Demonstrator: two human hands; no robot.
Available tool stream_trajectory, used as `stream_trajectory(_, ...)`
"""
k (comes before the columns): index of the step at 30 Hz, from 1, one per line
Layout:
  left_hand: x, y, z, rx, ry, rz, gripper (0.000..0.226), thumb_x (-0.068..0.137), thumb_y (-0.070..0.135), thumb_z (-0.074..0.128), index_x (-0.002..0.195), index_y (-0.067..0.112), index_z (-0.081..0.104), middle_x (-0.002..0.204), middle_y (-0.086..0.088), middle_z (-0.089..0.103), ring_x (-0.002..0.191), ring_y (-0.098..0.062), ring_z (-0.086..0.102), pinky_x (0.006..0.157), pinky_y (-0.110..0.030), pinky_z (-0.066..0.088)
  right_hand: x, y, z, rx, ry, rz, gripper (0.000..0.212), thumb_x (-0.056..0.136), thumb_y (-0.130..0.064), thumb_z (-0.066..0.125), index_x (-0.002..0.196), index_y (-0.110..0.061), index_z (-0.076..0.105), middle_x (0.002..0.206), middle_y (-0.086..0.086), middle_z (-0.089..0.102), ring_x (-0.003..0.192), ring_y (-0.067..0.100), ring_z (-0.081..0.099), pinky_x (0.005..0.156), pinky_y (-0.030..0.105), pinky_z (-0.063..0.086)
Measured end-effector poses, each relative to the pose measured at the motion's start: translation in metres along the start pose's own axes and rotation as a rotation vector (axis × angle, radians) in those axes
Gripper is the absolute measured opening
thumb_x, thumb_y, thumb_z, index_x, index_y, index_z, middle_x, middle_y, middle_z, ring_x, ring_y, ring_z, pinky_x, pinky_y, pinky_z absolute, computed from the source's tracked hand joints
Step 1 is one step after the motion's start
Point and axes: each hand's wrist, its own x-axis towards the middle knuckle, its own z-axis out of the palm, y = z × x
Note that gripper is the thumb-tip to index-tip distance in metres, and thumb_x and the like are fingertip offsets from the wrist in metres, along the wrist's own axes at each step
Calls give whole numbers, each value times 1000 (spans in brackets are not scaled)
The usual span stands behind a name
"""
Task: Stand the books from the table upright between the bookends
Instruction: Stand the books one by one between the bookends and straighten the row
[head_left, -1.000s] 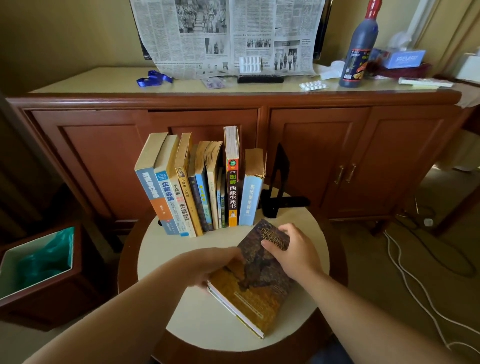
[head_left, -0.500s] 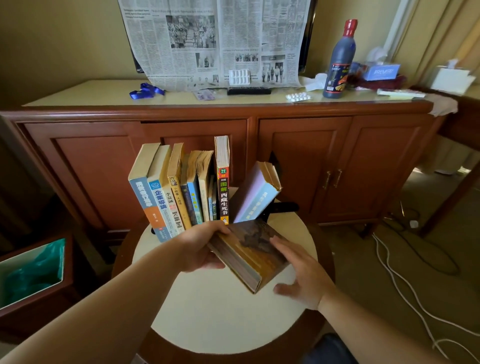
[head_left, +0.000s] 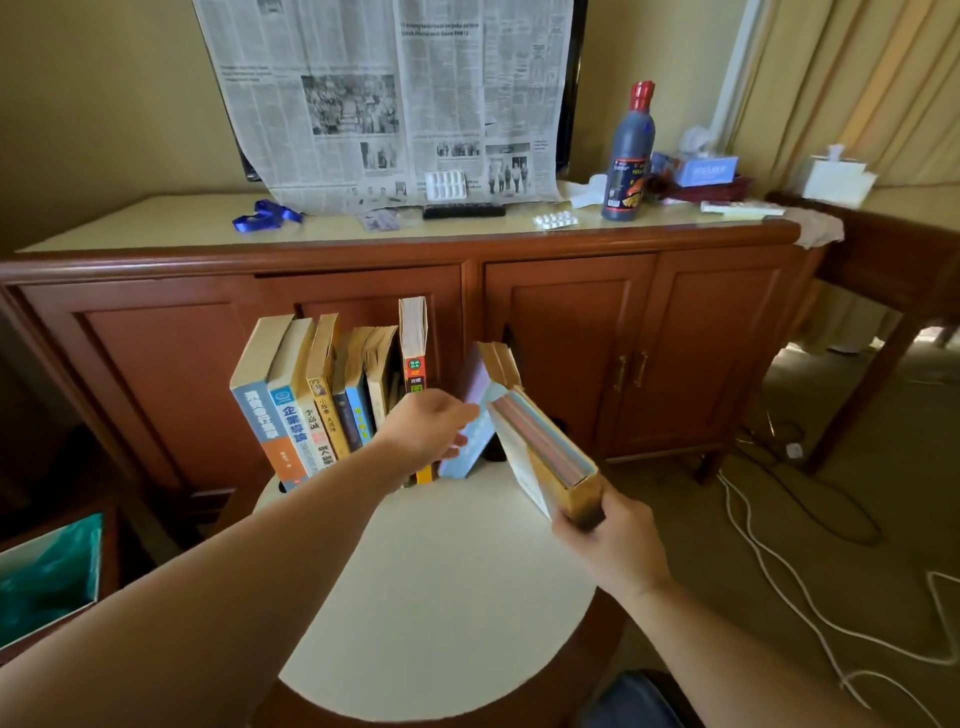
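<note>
Books (head_left: 332, 395) on table (head_left: 441, 597), before cabinet (head_left: 571, 332)

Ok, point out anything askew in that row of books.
The light blue book at the row's right end leans steeply rightward instead of standing upright, leaving a gap beside the tall orange-spined book. The left hand reaches into that gap; the right hand holds another book.

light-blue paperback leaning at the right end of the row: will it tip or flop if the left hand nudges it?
Likely tips: the light-blue paperback leans steeply rightward, with a gap beside the orange-spined book. Probably light, somewhat floppy: thin, soft cover, splayed pages on top. The left hand reaches toward it; the right hand holds the brown-covered book.
</note>
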Motion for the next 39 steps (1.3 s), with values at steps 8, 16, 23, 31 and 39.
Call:
stream_trajectory(8,35,7,29,732,-22,516,57,97,23,69,149,21,48,149,0,47,137,-23,46,109,-34,44,10,-6,-8,162,94,275,30,84,-31,83,83,-38,54,77,-23,65,62,-9,64,53,4,47)
stream_trajectory(16,51,8,38,1299,-111,629,80,99,15,58,166,21,13,169,-2,20,153,-28,26,113,-49,47,10,-8,4,173,71,230,34,82,-26,85,77,-36,53,73,-19,66,76,-11,65,54,4,46)
stream_trajectory(23,27,-9,19,1426,171,567,83,92,21,70,159,4,23,150,-13,40,130,-28,44,106,-39,48,18,-24,29,209,60,176,24,83,-27,83,83,-27,58,69,-17,65,70,-3,67,54,6,47)
stream_trajectory(31,26,-21,-12,1216,102,551,75,92,8,66,157,10,28,151,-4,40,133,-24,40,98,-36,54,64,-74,55,224,42,185,31,85,-27,78,73,-30,50,64,-11,61,61,6,62,53,18,41)
stream_trajectory(39,37,-34,-20,948,137,522,82,93,-6,53,164,15,16,157,-3,43,145,-22,31,111,-37,47,116,-74,91,246,-228,179,38,86,-48,78,112,-24,64,95,-11,70,90,10,68,66,20,47)
